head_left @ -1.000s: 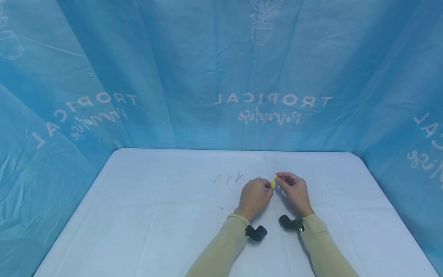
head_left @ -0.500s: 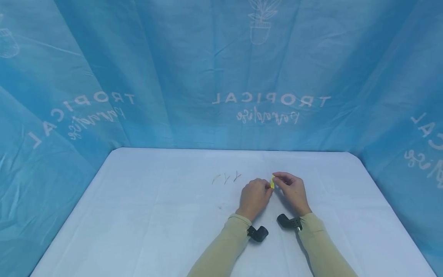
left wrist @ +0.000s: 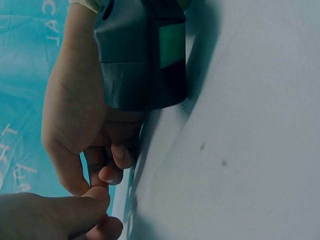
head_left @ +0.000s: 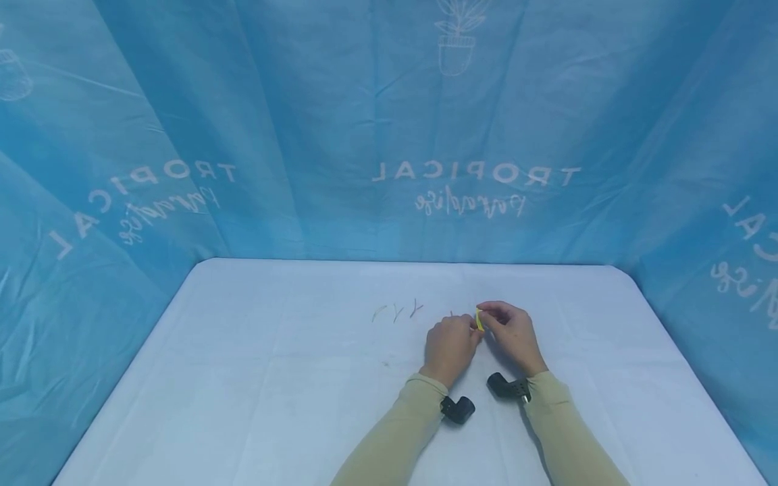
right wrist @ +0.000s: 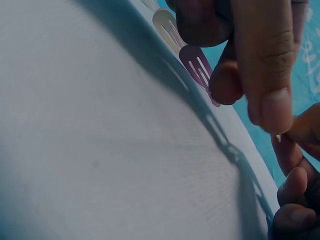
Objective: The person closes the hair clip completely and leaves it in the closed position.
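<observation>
A small yellow snap hair clip (head_left: 479, 320) is held upright between both hands in the head view. My right hand (head_left: 514, 339) pinches it between thumb and fingers at its upper part. At its lower end, my left hand (head_left: 450, 347) pinches with thumb and index finger. The right wrist view shows a beige hair clip (right wrist: 164, 21) and a purple hair clip (right wrist: 192, 57) with long slots, overlapped by the right hand's curled fingers. In the left wrist view the two hands' fingertips meet and hide the yellow clip.
Left of the hands, a row of thin forked pieces lies on the white cloth: a pale one (head_left: 379, 312), a greenish one (head_left: 398, 313) and a brown one (head_left: 416, 308). Another thin tip (head_left: 451, 313) shows behind the left hand. A blue curtain (head_left: 340, 135) surrounds the table.
My left hand has shifted slightly right and closer to the right hand. The yellow hair clip has turned and looks more bowed. A thin tip now shows more clearly behind the left hand.
</observation>
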Motion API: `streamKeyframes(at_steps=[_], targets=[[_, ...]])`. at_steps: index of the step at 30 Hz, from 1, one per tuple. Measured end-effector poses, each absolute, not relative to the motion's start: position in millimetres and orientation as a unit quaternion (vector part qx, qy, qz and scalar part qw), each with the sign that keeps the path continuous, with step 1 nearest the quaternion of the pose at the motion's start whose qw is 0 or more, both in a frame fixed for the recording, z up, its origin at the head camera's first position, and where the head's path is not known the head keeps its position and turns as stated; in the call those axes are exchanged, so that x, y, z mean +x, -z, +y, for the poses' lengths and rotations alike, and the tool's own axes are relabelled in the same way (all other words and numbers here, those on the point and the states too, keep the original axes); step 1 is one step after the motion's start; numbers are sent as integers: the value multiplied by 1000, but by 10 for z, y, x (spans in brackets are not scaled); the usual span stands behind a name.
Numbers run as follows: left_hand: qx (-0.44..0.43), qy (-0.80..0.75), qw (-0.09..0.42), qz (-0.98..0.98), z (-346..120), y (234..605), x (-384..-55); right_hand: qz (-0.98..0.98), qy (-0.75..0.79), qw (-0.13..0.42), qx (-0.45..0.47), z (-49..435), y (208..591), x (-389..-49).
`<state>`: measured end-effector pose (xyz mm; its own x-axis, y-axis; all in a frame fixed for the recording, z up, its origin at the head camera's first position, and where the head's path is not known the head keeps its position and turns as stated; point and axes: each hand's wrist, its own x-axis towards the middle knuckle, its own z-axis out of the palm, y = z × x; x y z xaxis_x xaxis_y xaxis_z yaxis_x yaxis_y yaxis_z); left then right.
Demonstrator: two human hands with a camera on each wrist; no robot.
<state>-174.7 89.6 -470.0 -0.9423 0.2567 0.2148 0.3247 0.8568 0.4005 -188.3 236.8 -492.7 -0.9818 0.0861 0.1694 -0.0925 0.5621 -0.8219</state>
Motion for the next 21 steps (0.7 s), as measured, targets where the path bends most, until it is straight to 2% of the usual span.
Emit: streamKeyframes(at_steps=[7, 13, 21], targets=[[-147, 225, 63, -961, 919, 4700, -1778, -890, -441, 111, 2, 2383, 4914, -1897], [-149, 211, 52, -965, 944, 4719, -1797, -905, -415, 94, -1, 2389, 4929, -1928], [-145, 193, 62, -968, 967, 4731, -1805, -916, -394, 77, 5, 2402, 4925, -1944]])
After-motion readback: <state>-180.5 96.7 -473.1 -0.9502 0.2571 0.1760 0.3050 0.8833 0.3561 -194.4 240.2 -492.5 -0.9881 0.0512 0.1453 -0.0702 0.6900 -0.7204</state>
